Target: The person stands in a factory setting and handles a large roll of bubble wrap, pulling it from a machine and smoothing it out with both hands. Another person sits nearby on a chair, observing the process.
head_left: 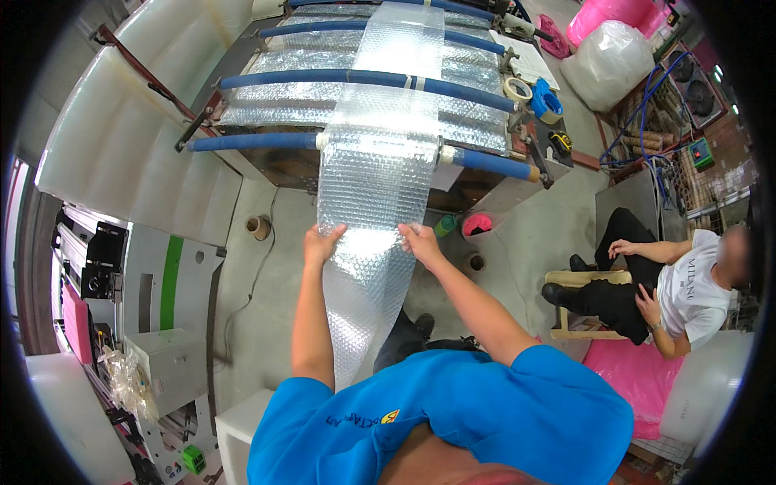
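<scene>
A long strip of clear bubble wrap (368, 186) runs over the blue rollers of a machine and hangs down toward me. My left hand (324, 242) grips its left edge, thumb on top. On the opposite edge, my right hand (419, 244) pinches the film the same way. Between the two hands the sheet is stretched fairly flat. Below them its lower end narrows and drops toward my left side. The fingers under the film are mostly hidden.
Blue rollers (267, 141) span the machine ahead. Tape rolls (546, 101) and a yellow tape measure (560, 144) lie at its right. A person in a white shirt (695, 279) sits at right. A pink-filled bucket (477, 225) and a cable (260, 279) are on the floor. A white machine (174, 275) stands left.
</scene>
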